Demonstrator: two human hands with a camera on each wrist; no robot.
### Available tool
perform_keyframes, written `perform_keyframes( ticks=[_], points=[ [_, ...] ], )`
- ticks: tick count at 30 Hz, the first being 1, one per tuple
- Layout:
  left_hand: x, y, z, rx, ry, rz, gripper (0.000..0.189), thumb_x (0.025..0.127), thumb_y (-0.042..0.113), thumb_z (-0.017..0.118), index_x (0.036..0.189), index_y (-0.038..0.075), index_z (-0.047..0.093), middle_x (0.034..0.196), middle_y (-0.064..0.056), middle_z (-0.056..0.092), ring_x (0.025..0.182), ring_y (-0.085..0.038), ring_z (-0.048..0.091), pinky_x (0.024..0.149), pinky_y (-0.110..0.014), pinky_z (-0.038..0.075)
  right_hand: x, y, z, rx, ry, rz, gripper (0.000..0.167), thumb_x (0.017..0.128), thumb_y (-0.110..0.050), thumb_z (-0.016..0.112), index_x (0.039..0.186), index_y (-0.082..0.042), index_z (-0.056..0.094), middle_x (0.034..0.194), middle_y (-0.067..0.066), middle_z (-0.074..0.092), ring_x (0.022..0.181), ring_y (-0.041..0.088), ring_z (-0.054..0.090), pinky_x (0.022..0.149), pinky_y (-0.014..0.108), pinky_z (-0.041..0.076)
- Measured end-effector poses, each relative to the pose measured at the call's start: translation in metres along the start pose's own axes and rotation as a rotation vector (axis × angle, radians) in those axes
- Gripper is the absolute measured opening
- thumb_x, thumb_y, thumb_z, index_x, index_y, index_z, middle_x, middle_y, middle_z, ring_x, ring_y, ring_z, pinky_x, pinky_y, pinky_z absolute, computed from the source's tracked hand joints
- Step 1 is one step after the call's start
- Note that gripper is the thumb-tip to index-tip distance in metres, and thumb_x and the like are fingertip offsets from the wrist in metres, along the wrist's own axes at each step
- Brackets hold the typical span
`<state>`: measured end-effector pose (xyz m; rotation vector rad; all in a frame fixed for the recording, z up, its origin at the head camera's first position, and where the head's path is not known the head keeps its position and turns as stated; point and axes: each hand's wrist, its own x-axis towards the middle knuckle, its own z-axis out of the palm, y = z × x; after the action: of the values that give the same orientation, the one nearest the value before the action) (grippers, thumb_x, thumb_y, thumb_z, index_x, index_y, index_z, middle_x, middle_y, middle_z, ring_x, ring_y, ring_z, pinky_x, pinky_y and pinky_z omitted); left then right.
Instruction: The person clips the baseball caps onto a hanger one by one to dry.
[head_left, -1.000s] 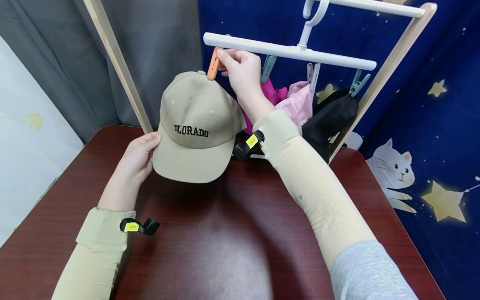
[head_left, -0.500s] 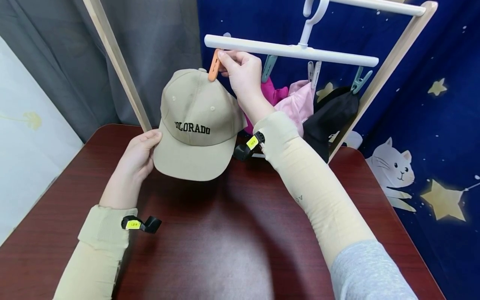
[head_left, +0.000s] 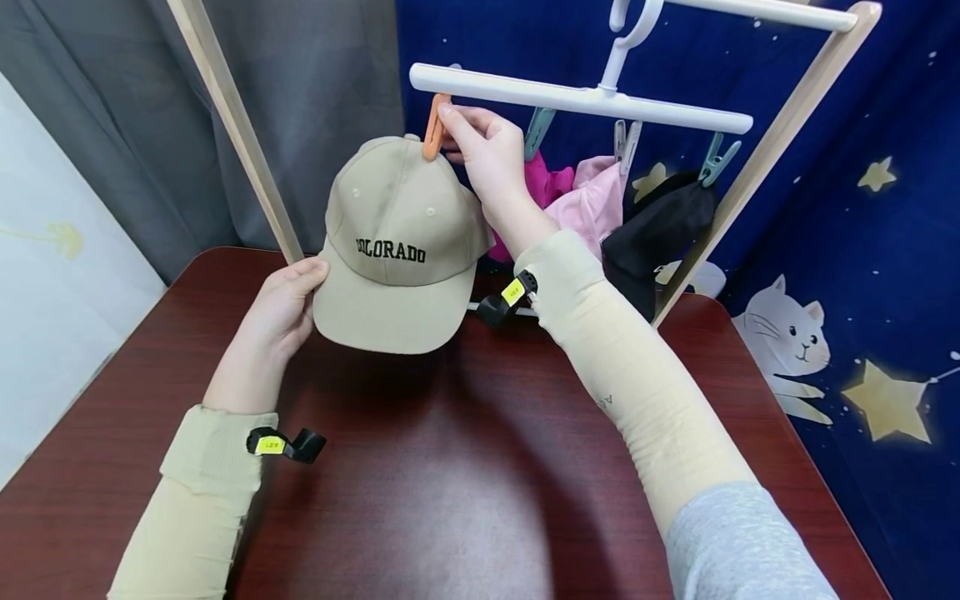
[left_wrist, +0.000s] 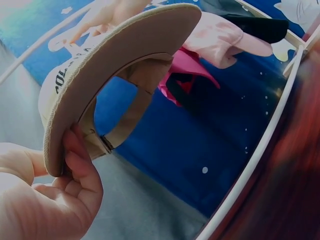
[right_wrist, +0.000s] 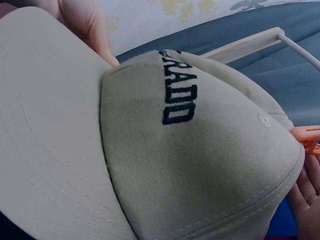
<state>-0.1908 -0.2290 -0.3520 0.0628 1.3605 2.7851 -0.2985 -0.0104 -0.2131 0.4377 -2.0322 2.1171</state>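
A beige baseball cap [head_left: 397, 212] lettered "COLORADO" hangs brim-down under the left end of a white hanger bar [head_left: 517, 90]. My left hand [head_left: 281, 308] pinches the side of its brim, thumb above and fingers curled beneath, as the left wrist view shows of the brim underside [left_wrist: 125, 55]. With thumb and fingers my right hand [head_left: 491, 150] pinches an orange clothespin [head_left: 436, 127], whose lower end sits at the crown's top. In the right wrist view the clothespin [right_wrist: 306, 134] meets the crown fabric, and part of the right hand lies beneath it.
Farther right on the hanger, clothespins hold a magenta cap [head_left: 547, 185], a pink cap [head_left: 592, 204] and a black cap [head_left: 660, 233]. A wooden rack's posts [head_left: 240, 133] stand on either side, on a dark red table [head_left: 405, 492].
Both hands, the cap and the clothespin have shifted slightly right, and the cap's brim has risen a little. The grips look the same.
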Motion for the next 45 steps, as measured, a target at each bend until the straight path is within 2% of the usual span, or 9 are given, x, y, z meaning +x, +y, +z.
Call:
perform_keyframes(
  ticks=[8,13,17,22,29,34,38,40,45],
  points=[
    [0.002,-0.001,0.001,-0.02,-0.003,-0.032,0.021,0.099,0.006,0.05,0.094,0.006,0.07,0.092,-0.004,0.067,0.083,-0.009,0.064,0.07,-0.02,0.052,-0.004,-0.002,-0.004,0.023,-0.023,-0.004,0.027,0.092,-0.01,0.065,0.116,0.003,0.064,0.104,0.01,0.07,0.088,0.017,0.066,0.081,0.029,0.052],
    [0.003,-0.004,-0.001,-0.034,-0.008,-0.027,0.019,0.098,0.004,0.051,0.098,0.006,0.07,0.101,-0.002,0.065,0.09,-0.008,0.062,0.075,-0.02,0.051,-0.006,0.001,-0.009,0.018,-0.049,-0.025,0.026,0.092,-0.008,0.065,0.115,0.003,0.065,0.104,0.011,0.07,0.09,0.016,0.065,0.083,0.031,0.051],
    [0.004,-0.006,-0.005,-0.043,-0.011,-0.025,0.017,0.097,0.003,0.054,0.106,0.008,0.067,0.106,0.0,0.064,0.093,-0.008,0.062,0.075,-0.022,0.051,-0.008,0.004,-0.015,-0.008,-0.061,-0.041,0.027,0.091,-0.008,0.066,0.116,0.004,0.065,0.104,0.012,0.07,0.091,0.02,0.065,0.081,0.03,0.052],
    [0.003,-0.006,-0.01,-0.004,-0.004,-0.05,0.02,0.097,0.005,0.055,0.115,0.009,0.06,0.101,-0.002,0.068,0.086,-0.012,0.065,0.069,-0.027,0.053,-0.013,0.006,-0.024,-0.056,-0.067,-0.041,0.029,0.091,-0.009,0.066,0.117,0.003,0.064,0.105,0.012,0.069,0.093,0.023,0.065,0.082,0.029,0.052],
    [0.001,-0.008,-0.016,0.06,0.056,-0.101,0.014,0.098,0.006,0.053,0.111,0.01,0.057,0.088,-0.003,0.065,0.07,-0.016,0.062,0.064,-0.026,0.05,-0.019,0.009,-0.037,-0.076,-0.104,-0.061,0.023,0.091,-0.006,0.065,0.111,0.005,0.066,0.101,0.016,0.069,0.09,0.025,0.066,0.079,0.031,0.053],
    [-0.001,-0.011,-0.02,0.144,0.102,-0.142,0.018,0.098,0.01,0.054,0.116,0.01,0.05,0.089,-0.002,0.066,0.068,-0.014,0.063,0.063,-0.023,0.05,-0.027,0.014,-0.049,-0.131,-0.148,-0.102,0.02,0.091,-0.005,0.064,0.108,0.007,0.067,0.095,0.017,0.07,0.082,0.019,0.067,0.075,0.03,0.054],
    [-0.002,-0.014,-0.022,0.171,0.105,-0.155,0.024,0.098,0.012,0.056,0.12,0.009,0.046,0.092,-0.001,0.069,0.069,-0.014,0.064,0.063,-0.023,0.05,-0.033,0.021,-0.062,-0.193,-0.161,-0.138,0.02,0.091,-0.005,0.066,0.107,0.007,0.067,0.09,0.015,0.07,0.08,0.017,0.067,0.072,0.03,0.055],
    [-0.002,-0.015,-0.023,0.178,0.101,-0.153,0.026,0.097,0.013,0.056,0.121,0.008,0.046,0.092,0.0,0.07,0.069,-0.013,0.064,0.063,-0.023,0.05,-0.036,0.025,-0.069,-0.201,-0.157,-0.136,0.02,0.09,-0.004,0.066,0.106,0.008,0.066,0.088,0.015,0.07,0.078,0.017,0.066,0.071,0.03,0.055],
    [-0.005,-0.017,-0.024,0.188,0.087,-0.143,0.013,0.099,0.009,0.052,0.109,0.013,0.06,0.089,-0.001,0.07,0.07,-0.014,0.064,0.064,-0.024,0.05,-0.043,0.034,-0.087,-0.185,-0.151,-0.108,0.02,0.091,-0.001,0.064,0.107,0.011,0.065,0.087,0.013,0.069,0.076,0.016,0.065,0.071,0.029,0.054]
  ],
)
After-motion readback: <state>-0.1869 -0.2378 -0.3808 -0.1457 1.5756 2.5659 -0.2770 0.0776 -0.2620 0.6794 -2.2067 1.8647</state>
